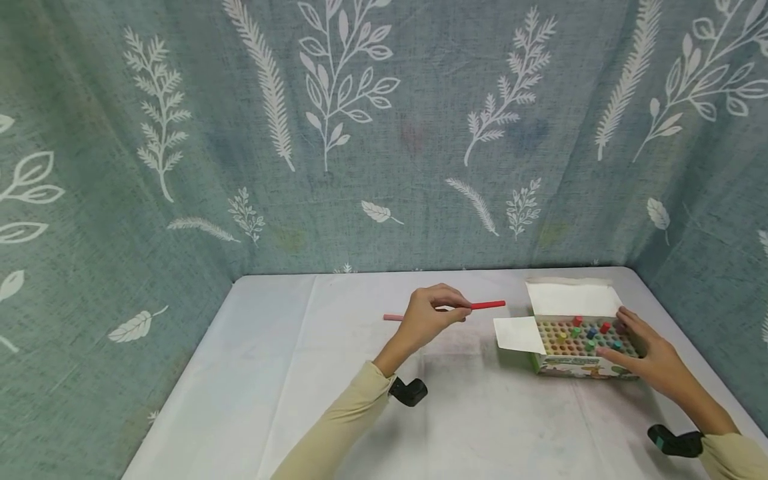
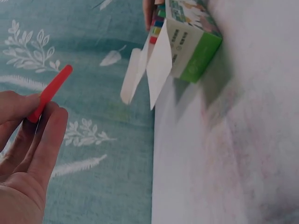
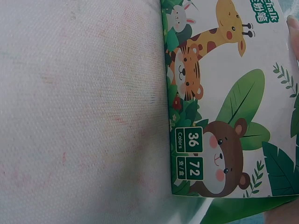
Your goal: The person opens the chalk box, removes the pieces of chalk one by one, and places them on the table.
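Note:
My left hand (image 1: 427, 319) pinches a red chalk stick (image 1: 489, 305) between thumb and fingertips, above the table and left of the chalk box (image 1: 573, 367). In the left wrist view the chalk stick (image 2: 57, 87) points up and to the right. The box stands with its flaps folded out, showing a grid of holes with several coloured chalks (image 1: 591, 333) in it. My right hand (image 1: 659, 363) holds the box at its right end, thumb at the front edge and fingers at the far right. Printed animals cover the front panel (image 3: 224, 93) in the right wrist view.
A pinkish-red stick (image 1: 393, 317) shows behind my left hand, partly hidden by it. A white side flap (image 1: 519, 334) sticks out left of the box, and the lid (image 1: 575, 298) stands up behind. Patterned cloth (image 1: 384, 147) hangs around the white table (image 1: 336, 373).

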Demonstrator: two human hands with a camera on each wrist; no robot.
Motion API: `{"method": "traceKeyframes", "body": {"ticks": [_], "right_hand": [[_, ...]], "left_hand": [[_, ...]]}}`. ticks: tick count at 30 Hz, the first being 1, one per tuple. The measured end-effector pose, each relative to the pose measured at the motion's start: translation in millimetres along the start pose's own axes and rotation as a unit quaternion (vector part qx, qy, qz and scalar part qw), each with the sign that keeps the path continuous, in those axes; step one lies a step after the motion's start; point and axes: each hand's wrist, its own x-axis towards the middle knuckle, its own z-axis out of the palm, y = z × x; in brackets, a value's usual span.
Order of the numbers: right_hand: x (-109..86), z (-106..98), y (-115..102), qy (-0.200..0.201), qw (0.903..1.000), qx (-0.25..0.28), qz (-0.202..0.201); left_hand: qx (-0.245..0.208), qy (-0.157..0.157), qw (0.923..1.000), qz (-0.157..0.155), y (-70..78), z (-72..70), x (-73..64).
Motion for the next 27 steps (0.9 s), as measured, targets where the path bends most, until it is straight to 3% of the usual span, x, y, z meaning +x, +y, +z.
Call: {"method": "traceKeyframes", "body": {"ticks": [18,27], "right_hand": [[-2.1,-0.6,-1.7,-0.005,1.0,0.001,0.005],[-0.9,-1.0,-2.1,0.0,1.0,-0.003,0.002]], "left_hand": [[-0.024,0.024,0.996,-0.082,-10.7,-36.6,-23.3],[-0.035,0.049,0.994,-0.091,-20.4,-47.3,-30.0]]}}
